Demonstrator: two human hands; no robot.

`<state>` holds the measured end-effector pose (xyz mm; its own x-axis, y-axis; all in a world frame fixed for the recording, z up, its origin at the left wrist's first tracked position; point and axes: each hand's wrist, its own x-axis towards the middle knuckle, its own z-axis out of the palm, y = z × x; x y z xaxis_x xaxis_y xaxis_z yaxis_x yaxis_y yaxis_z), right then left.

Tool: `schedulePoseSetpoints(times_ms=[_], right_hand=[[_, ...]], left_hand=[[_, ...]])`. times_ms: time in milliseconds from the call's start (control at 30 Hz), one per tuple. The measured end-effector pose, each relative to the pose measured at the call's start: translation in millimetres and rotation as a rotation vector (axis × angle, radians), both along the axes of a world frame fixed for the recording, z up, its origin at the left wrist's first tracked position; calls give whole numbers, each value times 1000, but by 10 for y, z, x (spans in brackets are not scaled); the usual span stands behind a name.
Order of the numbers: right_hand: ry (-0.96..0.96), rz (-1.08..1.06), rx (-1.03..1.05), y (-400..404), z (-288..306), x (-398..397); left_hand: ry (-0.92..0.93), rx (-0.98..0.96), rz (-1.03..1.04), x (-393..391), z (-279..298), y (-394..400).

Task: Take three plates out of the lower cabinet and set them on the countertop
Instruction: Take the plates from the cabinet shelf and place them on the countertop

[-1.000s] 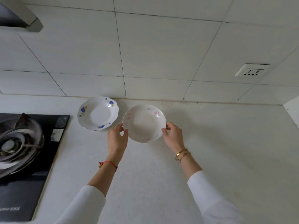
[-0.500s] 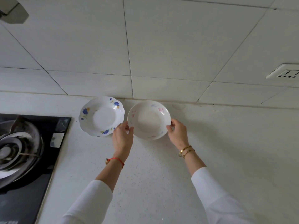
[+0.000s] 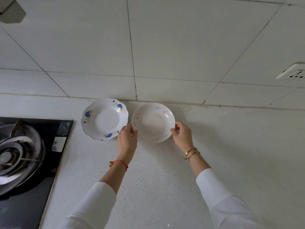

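Near the wall, both hands (image 3: 127, 139) (image 3: 182, 137) grip the pink-flowered plate (image 3: 153, 122), its underside hidden.

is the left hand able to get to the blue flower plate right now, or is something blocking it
Probably yes. The left hand sits right beside the blue flower plate, with nothing between them on the countertop. But it is gripping the pink flower plate together with the right hand, so it must let go first.
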<state>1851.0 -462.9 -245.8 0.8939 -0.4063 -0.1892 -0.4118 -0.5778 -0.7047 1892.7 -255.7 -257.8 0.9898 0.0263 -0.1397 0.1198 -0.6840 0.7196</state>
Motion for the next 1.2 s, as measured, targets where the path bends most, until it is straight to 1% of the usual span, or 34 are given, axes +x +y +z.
schedulePoseSetpoints(times_ms=[200, 300, 367, 567, 800, 1000, 1200], right_hand=[[67, 27, -7, -18, 44, -3], [126, 48, -76, -25, 117, -61], [126, 46, -135, -31, 173, -127], [58, 77, -235, -33, 378, -401], [-75, 82, -302, -5, 677, -890], [-164, 70, -318, 63, 949, -1505], [-225, 55, -304, 96, 1139, -2393]], left_hand=[[23, 4, -34, -31, 23, -5], [25, 9, -53, -80, 65, 15], [23, 20, -56, -121, 106, 39], [-82, 93, -116, -295, 285, 152], [-211, 130, -207, -686, 614, 282], [-277, 170, -238, -1237, 903, 386], [-360, 148, -238, -2043, 1184, 479]])
